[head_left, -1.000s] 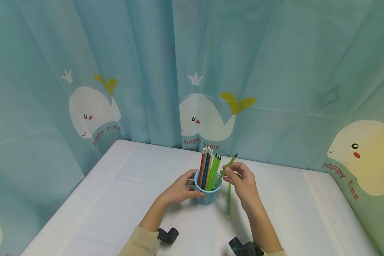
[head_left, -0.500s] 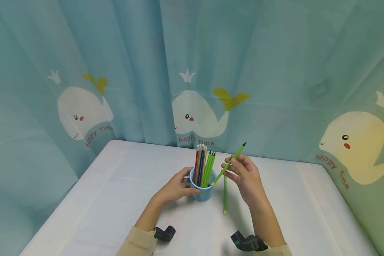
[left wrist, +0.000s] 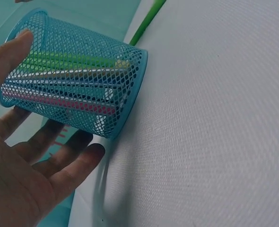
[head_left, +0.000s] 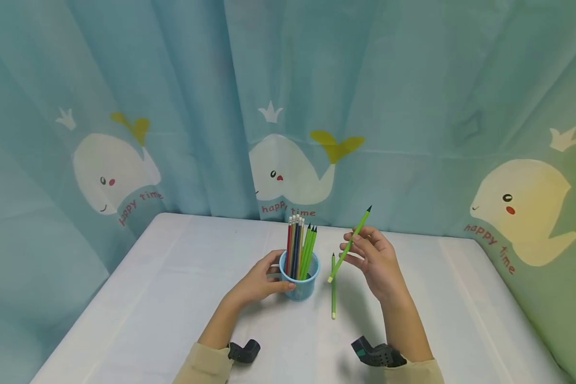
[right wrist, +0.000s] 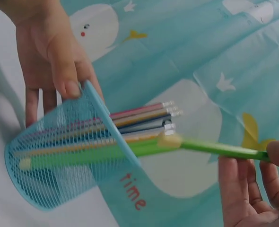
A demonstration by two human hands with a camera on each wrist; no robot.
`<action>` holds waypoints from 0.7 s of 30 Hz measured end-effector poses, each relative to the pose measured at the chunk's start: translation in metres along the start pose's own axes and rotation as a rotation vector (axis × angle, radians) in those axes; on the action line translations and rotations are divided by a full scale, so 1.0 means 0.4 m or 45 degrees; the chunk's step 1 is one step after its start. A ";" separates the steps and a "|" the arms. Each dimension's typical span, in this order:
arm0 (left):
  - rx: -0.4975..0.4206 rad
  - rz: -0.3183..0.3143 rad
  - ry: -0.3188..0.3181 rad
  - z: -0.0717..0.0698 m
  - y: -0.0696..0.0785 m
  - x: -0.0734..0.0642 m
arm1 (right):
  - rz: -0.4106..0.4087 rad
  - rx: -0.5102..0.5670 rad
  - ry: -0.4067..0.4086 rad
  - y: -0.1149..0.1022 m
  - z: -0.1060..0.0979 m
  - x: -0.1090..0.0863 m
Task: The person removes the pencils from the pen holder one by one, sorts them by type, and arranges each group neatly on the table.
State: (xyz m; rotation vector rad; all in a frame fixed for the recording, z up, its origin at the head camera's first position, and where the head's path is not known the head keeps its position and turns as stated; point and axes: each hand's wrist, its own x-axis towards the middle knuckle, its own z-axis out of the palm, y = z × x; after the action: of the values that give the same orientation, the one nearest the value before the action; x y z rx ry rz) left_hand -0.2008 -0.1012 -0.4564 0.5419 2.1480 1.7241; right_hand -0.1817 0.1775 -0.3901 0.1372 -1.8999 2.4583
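A light blue mesh pencil cup point(head_left: 300, 290) stands upright on the white table. My left hand point(head_left: 256, 280) holds it from the left, thumb at the near side of the rim and fingers around the far side. In the cup lean pencils point(head_left: 294, 248) in red, gold and dark blue with eraser ends up, beside several green pencils point(head_left: 308, 253) with black tips up. Just right of the cup, my right hand point(head_left: 381, 266) pinches one green pencil point(head_left: 337, 268) between thumb and fingers, slanted, black tip up and pale end down. Under it lies another green pencil point(head_left: 333, 304) on the table.
Behind the table hangs a blue-green curtain point(head_left: 393, 106) printed with white whales. Dark wrist cameras point(head_left: 244, 352) are strapped to both forearms. The table's far edge runs close behind the cup.
My right hand has drawn the green pencil up and out of the cup and moved it to the right. My left hand stays on the cup. The head view has shifted slightly.
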 end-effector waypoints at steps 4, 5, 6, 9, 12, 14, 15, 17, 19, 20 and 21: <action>-0.003 0.006 0.001 -0.002 0.001 -0.005 | -0.003 -0.021 0.003 0.004 -0.015 0.007; -0.001 0.008 0.003 -0.003 0.000 -0.005 | 0.002 -0.028 0.007 0.005 -0.019 0.008; 0.001 0.011 0.003 -0.004 -0.001 -0.006 | 0.008 -0.037 0.011 0.006 -0.022 0.009; 0.008 0.011 0.008 -0.005 -0.004 -0.006 | 0.035 -0.120 0.032 0.011 -0.030 0.014; 0.010 0.014 0.012 -0.004 -0.005 -0.005 | 0.066 -0.213 0.046 0.020 -0.039 0.021; 0.010 0.015 0.011 -0.004 -0.005 -0.004 | 0.080 -0.272 0.046 0.027 -0.046 0.025; 0.011 0.015 0.009 -0.003 -0.005 -0.004 | 0.085 -0.299 0.044 0.032 -0.049 0.026; 0.016 0.010 0.008 -0.002 -0.005 -0.003 | 0.090 -0.352 0.042 0.041 -0.055 0.027; 0.014 0.013 0.006 -0.001 -0.004 -0.002 | 0.096 -0.404 0.041 0.048 -0.061 0.027; 0.013 0.011 0.003 -0.001 -0.004 -0.001 | 0.105 -0.427 0.044 0.052 -0.063 0.027; 0.013 0.010 0.000 0.000 -0.003 0.000 | 0.114 -0.449 0.048 0.056 -0.065 0.027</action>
State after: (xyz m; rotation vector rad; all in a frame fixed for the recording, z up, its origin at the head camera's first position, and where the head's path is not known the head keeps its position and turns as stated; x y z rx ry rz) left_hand -0.2009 -0.1014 -0.4577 0.5538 2.1587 1.7180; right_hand -0.1955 0.1967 -0.4173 -0.0044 -2.3287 2.1105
